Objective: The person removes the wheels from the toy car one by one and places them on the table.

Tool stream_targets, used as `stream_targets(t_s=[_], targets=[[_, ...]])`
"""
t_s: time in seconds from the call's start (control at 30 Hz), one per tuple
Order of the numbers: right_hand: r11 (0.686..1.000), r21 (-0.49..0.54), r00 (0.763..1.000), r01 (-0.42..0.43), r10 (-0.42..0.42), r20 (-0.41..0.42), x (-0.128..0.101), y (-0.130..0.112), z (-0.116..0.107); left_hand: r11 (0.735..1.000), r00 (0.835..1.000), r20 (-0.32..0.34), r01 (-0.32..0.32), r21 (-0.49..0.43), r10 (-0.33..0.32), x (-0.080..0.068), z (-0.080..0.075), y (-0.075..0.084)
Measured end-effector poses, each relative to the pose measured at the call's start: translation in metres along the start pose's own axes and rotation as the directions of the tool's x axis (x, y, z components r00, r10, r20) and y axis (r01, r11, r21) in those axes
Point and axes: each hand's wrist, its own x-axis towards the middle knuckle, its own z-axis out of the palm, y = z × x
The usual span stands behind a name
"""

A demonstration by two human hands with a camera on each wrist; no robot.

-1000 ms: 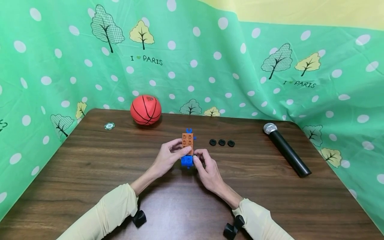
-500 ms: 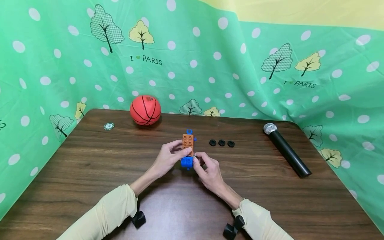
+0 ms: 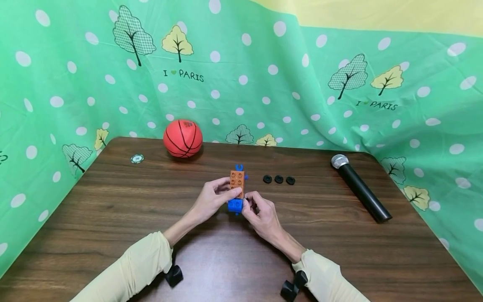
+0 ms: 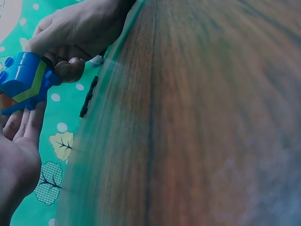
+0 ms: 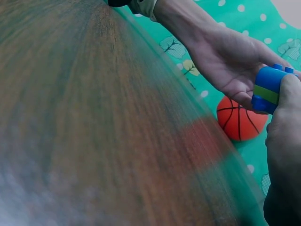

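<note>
Orange-blue toy [image 3: 237, 178], left hand [image 3: 210, 199] gripping; right hand [image 3: 263, 214] seemingly pinches black piece [image 4: 48, 62]; green stripe [image 4: 34, 85]: wrist views only.

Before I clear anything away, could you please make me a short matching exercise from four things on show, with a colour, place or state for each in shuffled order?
Things:
1. brick toy
2. ball
3. microphone
4. black discs

Descriptions:
A. lying aslant toward the right side of the table
B. three in a row
C. held by the left hand
D. red with black lines

Pairs: 1-C, 2-D, 3-A, 4-B
</note>
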Motion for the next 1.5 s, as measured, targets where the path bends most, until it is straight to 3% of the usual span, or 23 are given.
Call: stream_targets(t_s=[0.37, 0.6, 0.83, 1.1, 1.33, 1.5], targets=[[0.999, 0.008, 0.999, -0.035, 0.035, 0.040, -0.0021, -0.0001, -0.0012, 1.000, 1.000, -0.001, 0.000, -0.015, 0.000, -0.0008, -0.0012, 0.0015], [0.989, 0.105, 0.988, -0.108, 0.095, 0.123, -0.0036, -0.0001, -0.0019, 0.998, 1.000, -0.023, -0.001, -0.059, 0.000, 0.0010, -0.0032, 0.0042], [1.000, -0.005, 0.998, 0.019, -0.018, 0.052, -0.0010, 0.0006, -0.0007, 0.996, 0.999, -0.025, 0.018, -0.084, -0.020, 0.0003, -0.0047, 0.0019], [0.989, -0.063, 0.991, 0.130, -0.129, 0.017, 0.0003, 0.0042, -0.0010, 0.996, 0.999, -0.021, 0.039, -0.080, -0.040, -0.0021, -0.0016, 0.0014], [0.982, -0.096, 0.987, 0.162, -0.160, 0.026, 0.0009, 0.0053, -0.0018, 0.999, 0.999, 0.001, 0.034, -0.026, -0.034, -0.0024, -0.0037, 0.0017], [0.989, -0.073, 0.991, 0.129, -0.126, 0.041, 0.0008, 0.0037, -0.0017, 1.000, 1.000, -0.009, 0.005, -0.011, -0.005, -0.0030, -0.0069, 0.0028]])
